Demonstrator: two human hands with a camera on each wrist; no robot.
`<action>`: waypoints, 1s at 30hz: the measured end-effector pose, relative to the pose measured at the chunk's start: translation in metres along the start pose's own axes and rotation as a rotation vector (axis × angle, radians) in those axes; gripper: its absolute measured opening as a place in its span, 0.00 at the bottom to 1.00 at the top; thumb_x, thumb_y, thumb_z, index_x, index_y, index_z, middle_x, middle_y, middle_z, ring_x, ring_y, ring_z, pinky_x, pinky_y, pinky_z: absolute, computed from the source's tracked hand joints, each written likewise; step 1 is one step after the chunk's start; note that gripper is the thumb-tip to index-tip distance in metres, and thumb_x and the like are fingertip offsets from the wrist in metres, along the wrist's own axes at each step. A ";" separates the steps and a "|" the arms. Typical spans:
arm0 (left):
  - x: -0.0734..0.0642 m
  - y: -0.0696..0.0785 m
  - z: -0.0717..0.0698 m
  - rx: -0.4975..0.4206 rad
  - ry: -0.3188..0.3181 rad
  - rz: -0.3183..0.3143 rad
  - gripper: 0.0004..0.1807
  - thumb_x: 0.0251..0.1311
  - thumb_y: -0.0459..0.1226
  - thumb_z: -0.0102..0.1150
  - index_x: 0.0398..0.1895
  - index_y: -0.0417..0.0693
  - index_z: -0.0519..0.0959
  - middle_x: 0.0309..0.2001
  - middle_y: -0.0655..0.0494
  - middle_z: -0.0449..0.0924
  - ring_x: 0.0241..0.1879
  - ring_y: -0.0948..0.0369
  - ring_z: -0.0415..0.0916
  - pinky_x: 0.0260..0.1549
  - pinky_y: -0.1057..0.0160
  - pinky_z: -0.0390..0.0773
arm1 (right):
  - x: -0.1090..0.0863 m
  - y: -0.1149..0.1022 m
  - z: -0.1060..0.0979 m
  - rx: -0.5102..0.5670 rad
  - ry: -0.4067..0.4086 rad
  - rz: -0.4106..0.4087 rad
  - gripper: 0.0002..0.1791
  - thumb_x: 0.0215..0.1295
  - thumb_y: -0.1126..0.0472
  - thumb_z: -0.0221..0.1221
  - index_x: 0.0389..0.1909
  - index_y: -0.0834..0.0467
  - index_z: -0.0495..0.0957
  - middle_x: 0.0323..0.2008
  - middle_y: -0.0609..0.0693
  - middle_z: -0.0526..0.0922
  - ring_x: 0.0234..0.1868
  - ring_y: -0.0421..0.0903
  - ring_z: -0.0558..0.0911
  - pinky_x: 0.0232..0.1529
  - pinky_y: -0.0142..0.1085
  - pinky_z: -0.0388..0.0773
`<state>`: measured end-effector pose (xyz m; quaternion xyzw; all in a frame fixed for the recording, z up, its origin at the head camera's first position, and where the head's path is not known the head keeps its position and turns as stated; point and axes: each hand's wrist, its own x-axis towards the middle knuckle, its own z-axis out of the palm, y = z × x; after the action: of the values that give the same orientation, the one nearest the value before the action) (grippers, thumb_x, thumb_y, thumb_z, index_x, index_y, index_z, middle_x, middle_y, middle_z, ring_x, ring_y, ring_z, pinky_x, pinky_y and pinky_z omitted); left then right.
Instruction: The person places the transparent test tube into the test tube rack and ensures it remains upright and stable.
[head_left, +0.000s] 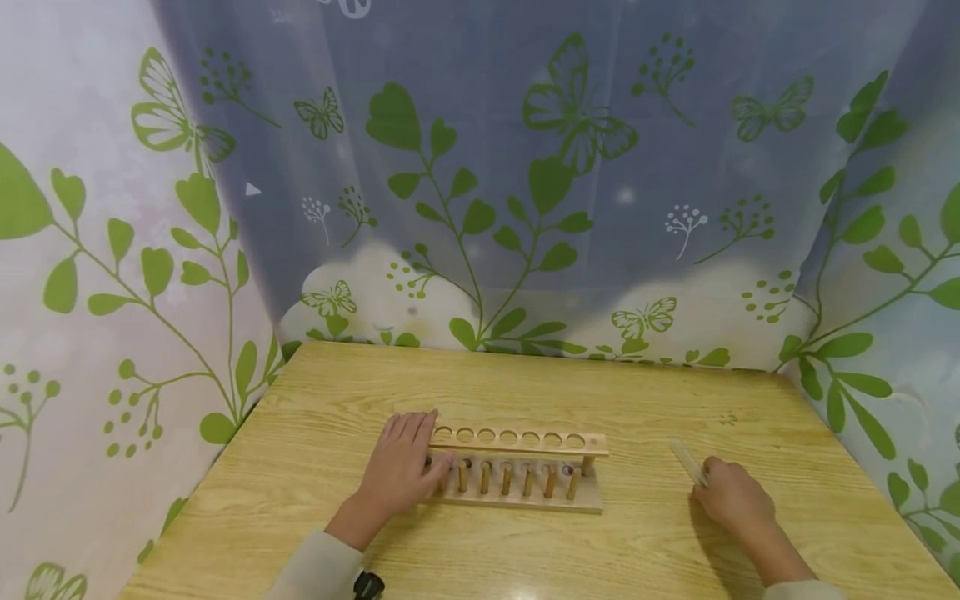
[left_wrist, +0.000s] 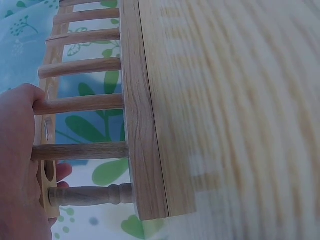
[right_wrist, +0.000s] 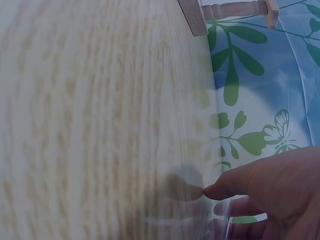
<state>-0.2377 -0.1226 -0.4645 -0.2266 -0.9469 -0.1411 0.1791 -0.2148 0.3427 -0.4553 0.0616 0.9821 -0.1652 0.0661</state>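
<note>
A wooden test tube rack point(head_left: 517, 448) stands upright on the table, with a row of round holes in its top plank and a row of pegs along its base. My left hand point(head_left: 401, 462) grips the rack's left end. In the left wrist view, that hand point(left_wrist: 17, 150) has its thumb on the near side of the top plank and fingertips showing behind it. Off to the right of the rack, my right hand point(head_left: 735, 500) pinches a clear test tube point(head_left: 686, 461), which points away to the upper left. The right wrist view shows the thumb and fingers around the see-through tube low over the table.
The wood-grain table point(head_left: 480, 383) ends at a curtain point(head_left: 480, 208) printed with leaves and butterflies, which also closes in both sides. A dark object point(head_left: 368, 585) shows beside the left sleeve point(head_left: 318, 569) at the near edge.
</note>
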 end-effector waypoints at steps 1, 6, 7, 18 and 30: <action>0.000 0.000 0.000 0.000 -0.001 -0.001 0.35 0.67 0.51 0.53 0.68 0.37 0.65 0.62 0.42 0.69 0.63 0.46 0.65 0.67 0.42 0.56 | 0.000 -0.001 0.000 -0.001 0.000 0.002 0.18 0.64 0.62 0.58 0.48 0.71 0.73 0.30 0.56 0.78 0.28 0.49 0.74 0.23 0.41 0.70; 0.000 0.001 -0.001 -0.003 0.000 -0.005 0.35 0.66 0.51 0.54 0.68 0.36 0.65 0.62 0.42 0.70 0.63 0.45 0.65 0.67 0.42 0.56 | -0.002 -0.001 0.000 0.007 -0.009 -0.002 0.15 0.65 0.63 0.57 0.46 0.71 0.74 0.30 0.56 0.79 0.27 0.49 0.74 0.22 0.40 0.70; 0.000 0.001 -0.001 -0.001 0.001 -0.005 0.35 0.66 0.51 0.54 0.68 0.36 0.65 0.61 0.42 0.70 0.63 0.45 0.66 0.67 0.42 0.56 | -0.002 -0.001 0.000 0.009 -0.010 -0.003 0.15 0.66 0.63 0.57 0.46 0.71 0.74 0.30 0.55 0.79 0.26 0.48 0.74 0.22 0.40 0.70; 0.000 0.001 0.001 0.008 0.028 0.002 0.35 0.66 0.51 0.55 0.68 0.36 0.66 0.60 0.42 0.71 0.62 0.46 0.67 0.66 0.42 0.57 | -0.001 0.000 -0.001 0.011 -0.002 -0.009 0.16 0.66 0.64 0.56 0.49 0.71 0.74 0.31 0.56 0.79 0.27 0.48 0.74 0.22 0.39 0.70; 0.000 -0.001 0.001 0.005 0.005 0.002 0.36 0.67 0.52 0.53 0.68 0.36 0.65 0.61 0.42 0.70 0.63 0.45 0.66 0.67 0.42 0.56 | 0.000 -0.002 -0.005 -0.010 0.064 -0.065 0.24 0.66 0.62 0.58 0.57 0.73 0.70 0.47 0.73 0.78 0.30 0.50 0.77 0.22 0.41 0.73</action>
<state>-0.2384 -0.1226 -0.4658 -0.2267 -0.9466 -0.1391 0.1823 -0.2156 0.3425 -0.4499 0.0345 0.9860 -0.1605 0.0298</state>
